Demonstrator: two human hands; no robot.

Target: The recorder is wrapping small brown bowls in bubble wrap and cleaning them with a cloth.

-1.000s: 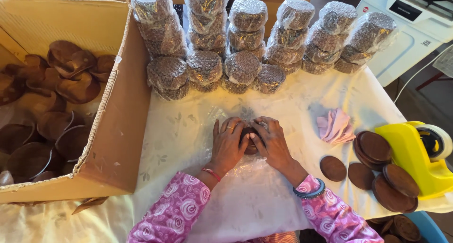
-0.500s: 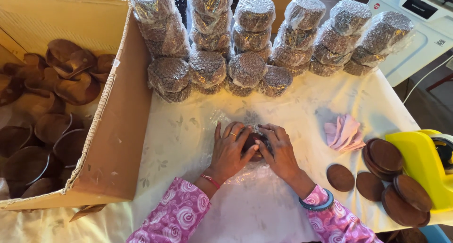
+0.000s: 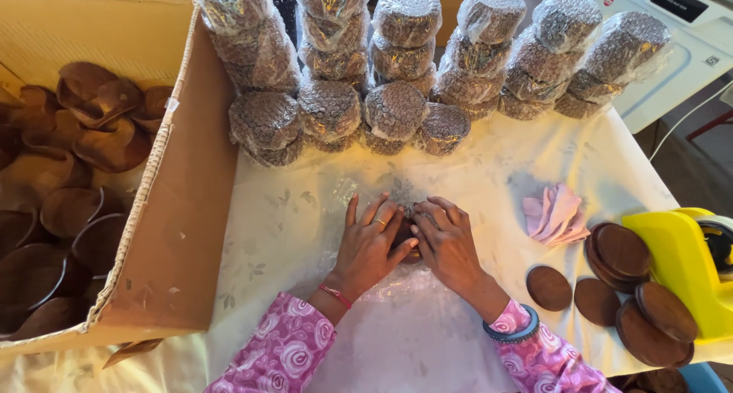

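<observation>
White-clothed table: wrapped bundles, cardboard box, brown discs (loose).

We can barely see the dark round piece since the left hand and right hand cover nearly all of it. The cardboard box runs off the left edge, and the yellow tape dispenser gets cut off on the right. The top wrapped bundles are clipped too.

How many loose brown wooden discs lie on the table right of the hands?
5: one nearest the right hand, one beside it, two by the yellow tape dispenser, one at the table edge. Stacked ones may hide more.
</observation>
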